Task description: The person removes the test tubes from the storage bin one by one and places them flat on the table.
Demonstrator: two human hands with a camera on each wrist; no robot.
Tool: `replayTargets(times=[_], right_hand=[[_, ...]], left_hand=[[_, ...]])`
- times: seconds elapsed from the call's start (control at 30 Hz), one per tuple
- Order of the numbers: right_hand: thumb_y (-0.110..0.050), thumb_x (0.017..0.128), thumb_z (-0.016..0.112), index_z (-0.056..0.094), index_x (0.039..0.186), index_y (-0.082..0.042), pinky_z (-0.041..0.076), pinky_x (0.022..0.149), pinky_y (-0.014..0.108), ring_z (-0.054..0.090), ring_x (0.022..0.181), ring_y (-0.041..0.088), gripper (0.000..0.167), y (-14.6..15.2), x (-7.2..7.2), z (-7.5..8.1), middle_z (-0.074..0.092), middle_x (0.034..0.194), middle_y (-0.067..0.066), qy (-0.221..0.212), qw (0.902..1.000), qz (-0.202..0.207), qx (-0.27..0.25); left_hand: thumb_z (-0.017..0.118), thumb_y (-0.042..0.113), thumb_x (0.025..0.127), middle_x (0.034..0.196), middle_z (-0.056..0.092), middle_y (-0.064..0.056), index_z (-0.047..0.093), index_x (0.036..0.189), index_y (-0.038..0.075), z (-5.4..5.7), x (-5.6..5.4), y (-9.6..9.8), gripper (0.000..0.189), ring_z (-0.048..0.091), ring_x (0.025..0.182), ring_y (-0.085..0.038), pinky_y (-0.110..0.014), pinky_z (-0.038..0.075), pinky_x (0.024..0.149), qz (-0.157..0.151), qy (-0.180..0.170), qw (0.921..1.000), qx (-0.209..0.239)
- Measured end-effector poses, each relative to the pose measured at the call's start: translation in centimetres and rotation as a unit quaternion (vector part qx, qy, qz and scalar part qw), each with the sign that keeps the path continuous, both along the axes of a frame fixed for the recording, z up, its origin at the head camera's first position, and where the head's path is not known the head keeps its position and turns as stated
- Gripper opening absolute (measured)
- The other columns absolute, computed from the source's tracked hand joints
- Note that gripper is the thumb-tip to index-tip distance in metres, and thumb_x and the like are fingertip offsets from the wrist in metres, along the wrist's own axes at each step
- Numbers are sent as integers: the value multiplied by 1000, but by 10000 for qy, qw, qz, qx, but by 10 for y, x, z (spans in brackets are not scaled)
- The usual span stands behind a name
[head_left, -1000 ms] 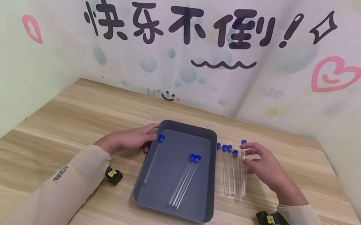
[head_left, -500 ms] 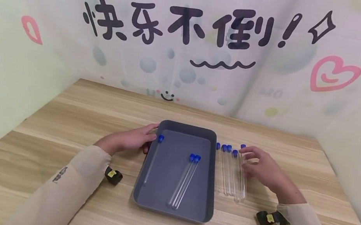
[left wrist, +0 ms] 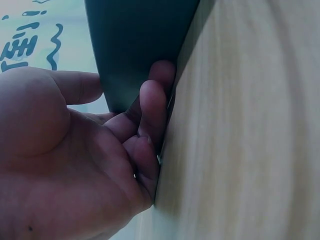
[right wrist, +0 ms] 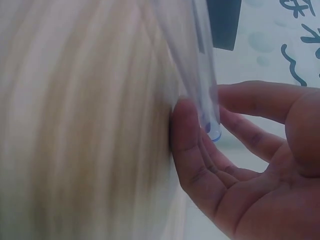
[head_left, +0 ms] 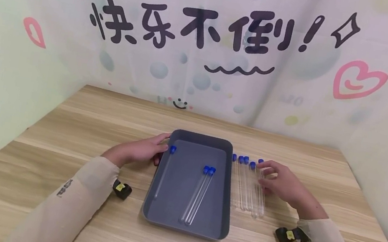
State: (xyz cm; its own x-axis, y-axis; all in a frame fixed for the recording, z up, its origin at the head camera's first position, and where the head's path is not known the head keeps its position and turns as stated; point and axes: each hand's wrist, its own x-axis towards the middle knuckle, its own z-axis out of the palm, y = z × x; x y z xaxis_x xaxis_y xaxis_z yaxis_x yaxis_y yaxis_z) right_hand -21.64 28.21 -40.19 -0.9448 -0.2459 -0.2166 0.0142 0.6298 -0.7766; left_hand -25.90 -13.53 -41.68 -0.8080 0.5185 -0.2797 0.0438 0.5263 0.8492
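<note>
Left hand holds the grey tray by its left wall, while the right hand pinches a blue-capped tube beside other tubes on the worktop, just right of the tray.

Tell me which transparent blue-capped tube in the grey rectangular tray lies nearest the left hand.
The tube along the left wall of the tray, by the left hand; the other two tubes lie side by side further right.

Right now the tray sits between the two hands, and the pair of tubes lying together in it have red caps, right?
Not red: the caps on the pair of tubes are blue, as the head view shows. The tray does sit between left hand and right hand.
</note>
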Motion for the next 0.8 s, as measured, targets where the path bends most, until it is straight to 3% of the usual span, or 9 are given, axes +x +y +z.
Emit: replayTargets(times=[0.27,0.8], right_hand=[[-5,94,65,50,137,4,60,71,35,69,79,19,47,-1,1,0,51,128,33,-19,10000,-7,91],[-3,92,67,39,143,1,60,72,36,67,79,19,59,-3,1,2,52,124,34,-66,9996,9,258]], left_hand=[[28,24,110,84,56,-6,11,162,24,0,1,0,54,56,78,-21,-33,43,87,5,26,10000,-16],[28,23,110,84,56,-6,11,161,23,-2,-1,0,54,56,78,-21,-32,43,86,-30,59,10000,21]])
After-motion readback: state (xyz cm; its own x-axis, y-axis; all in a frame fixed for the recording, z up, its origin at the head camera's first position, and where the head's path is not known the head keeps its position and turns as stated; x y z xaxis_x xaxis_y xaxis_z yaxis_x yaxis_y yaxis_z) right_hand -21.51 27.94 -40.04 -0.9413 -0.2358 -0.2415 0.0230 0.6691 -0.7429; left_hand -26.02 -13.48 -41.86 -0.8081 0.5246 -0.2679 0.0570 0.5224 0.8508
